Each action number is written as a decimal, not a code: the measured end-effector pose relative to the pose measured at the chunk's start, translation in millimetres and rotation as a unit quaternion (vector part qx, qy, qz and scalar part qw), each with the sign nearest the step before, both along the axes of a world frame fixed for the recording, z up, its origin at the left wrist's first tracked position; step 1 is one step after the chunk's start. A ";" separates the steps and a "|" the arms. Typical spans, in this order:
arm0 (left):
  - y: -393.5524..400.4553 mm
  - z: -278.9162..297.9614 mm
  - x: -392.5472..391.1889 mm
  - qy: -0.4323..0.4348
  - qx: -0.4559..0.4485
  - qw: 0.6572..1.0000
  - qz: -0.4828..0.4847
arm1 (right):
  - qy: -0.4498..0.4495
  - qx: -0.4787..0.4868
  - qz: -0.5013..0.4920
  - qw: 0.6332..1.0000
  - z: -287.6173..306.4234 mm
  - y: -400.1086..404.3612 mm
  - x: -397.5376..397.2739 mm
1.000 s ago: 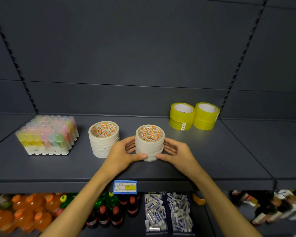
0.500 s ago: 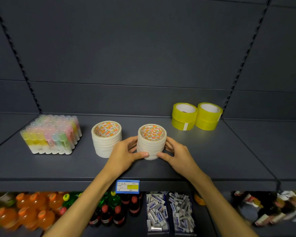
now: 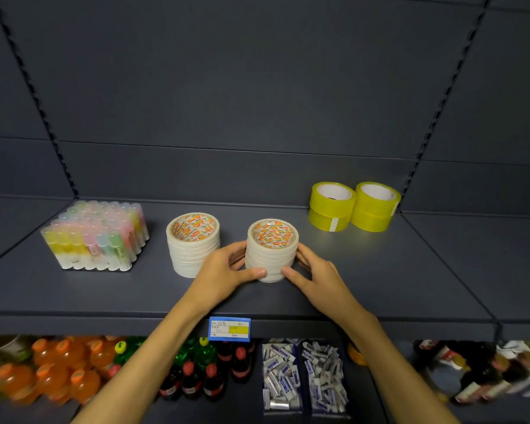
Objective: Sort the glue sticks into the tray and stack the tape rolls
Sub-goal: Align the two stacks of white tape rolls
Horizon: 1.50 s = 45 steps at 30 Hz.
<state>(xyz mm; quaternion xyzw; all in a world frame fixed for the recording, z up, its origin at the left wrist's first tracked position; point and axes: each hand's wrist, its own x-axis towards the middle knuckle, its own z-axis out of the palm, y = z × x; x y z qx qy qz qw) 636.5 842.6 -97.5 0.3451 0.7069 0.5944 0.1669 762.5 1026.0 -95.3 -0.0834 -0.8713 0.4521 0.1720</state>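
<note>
My left hand (image 3: 224,272) and right hand (image 3: 320,275) cupped the stack of white tape rolls (image 3: 271,250) from both sides on the dark grey metal shelf (image 3: 380,270), beside another white stack (image 3: 193,243).

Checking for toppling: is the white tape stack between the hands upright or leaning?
Upright. The white tape stack stands straight on the shelf, rolls aligned, left hand and right hand gripping its sides.

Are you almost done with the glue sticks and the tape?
Nearly. The glue sticks stand packed together, one white tape stack stands finished, and the yellow tape rolls sit doubled up. The left hand and right hand grip the second white tape stack, straightening it.
</note>
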 end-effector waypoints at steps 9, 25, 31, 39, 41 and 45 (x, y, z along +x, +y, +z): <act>-3.4 3.0 2.3 0.055 -0.030 0.998 -0.001 | -0.020 0.030 -0.025 0.999 -2.3 3.7 -3.1; -1.3 -1.0 5.9 0.063 -0.017 0.998 0.008 | -0.041 0.081 -0.019 0.996 3.8 -1.2 2.3; -2.6 -0.8 5.6 0.079 -0.039 0.996 0.005 | -0.048 0.079 -0.040 0.995 2.3 -4.0 0.5; -1.4 -2.3 3.3 0.143 -0.084 0.986 0.029 | -0.069 0.096 -0.060 0.991 0.2 -4.9 -1.7; -1.0 -2.6 3.2 0.154 -0.089 0.984 0.021 | -0.073 0.102 -0.060 0.990 -1.0 -4.6 -3.3; 0.5 -4.1 3.6 0.163 -0.081 0.983 0.025 | -0.080 0.126 -0.066 0.987 -4.3 -4.0 -5.9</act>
